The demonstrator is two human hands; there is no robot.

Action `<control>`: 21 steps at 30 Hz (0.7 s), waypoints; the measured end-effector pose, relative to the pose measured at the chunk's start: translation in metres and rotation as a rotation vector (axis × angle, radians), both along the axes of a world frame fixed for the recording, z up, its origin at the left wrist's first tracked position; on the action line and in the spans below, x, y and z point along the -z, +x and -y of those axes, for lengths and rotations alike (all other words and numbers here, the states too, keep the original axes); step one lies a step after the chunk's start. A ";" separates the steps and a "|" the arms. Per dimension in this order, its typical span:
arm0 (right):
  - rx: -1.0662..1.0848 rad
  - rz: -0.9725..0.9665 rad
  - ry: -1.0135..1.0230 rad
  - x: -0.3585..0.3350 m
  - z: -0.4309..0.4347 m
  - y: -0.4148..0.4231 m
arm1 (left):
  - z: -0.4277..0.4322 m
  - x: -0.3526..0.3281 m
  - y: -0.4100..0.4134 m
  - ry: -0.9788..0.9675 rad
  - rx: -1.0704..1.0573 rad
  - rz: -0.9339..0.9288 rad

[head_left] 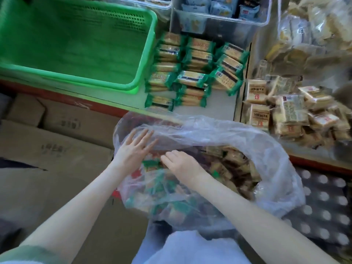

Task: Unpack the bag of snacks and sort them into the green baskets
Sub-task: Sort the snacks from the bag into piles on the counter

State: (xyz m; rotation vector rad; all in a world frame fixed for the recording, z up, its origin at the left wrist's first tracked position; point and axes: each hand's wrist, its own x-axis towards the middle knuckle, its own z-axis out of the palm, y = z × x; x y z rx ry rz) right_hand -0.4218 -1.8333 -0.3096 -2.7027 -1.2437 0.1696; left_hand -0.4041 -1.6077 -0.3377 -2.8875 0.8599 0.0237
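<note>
Thin glossy plastic bag (219,130) (green basket (76,44) plastic)

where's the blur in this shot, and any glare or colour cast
Head view: motion blur smears the right edge, over the beige snack packs; the green basket rim glows and tints the shelf beside it green; the clear plastic bag carries a pale sheen.

Brown cardboard boxes (57,149) fill the 9 o'clock side, lying below the red front edge (57,94) of the worktop; the print on their tops is too blurred to read. At 12 o'clock a clear plastic bin (219,25) stands on the pale worktop (219,103) with blue-and-white packets (221,6) inside. At 4 o'clock lies a dark mat with pale round dots (323,206) — just below the red edge there.
</note>
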 end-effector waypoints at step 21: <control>0.476 -0.272 0.229 -0.025 -0.009 0.012 | 0.023 -0.038 0.063 -0.418 0.089 -0.152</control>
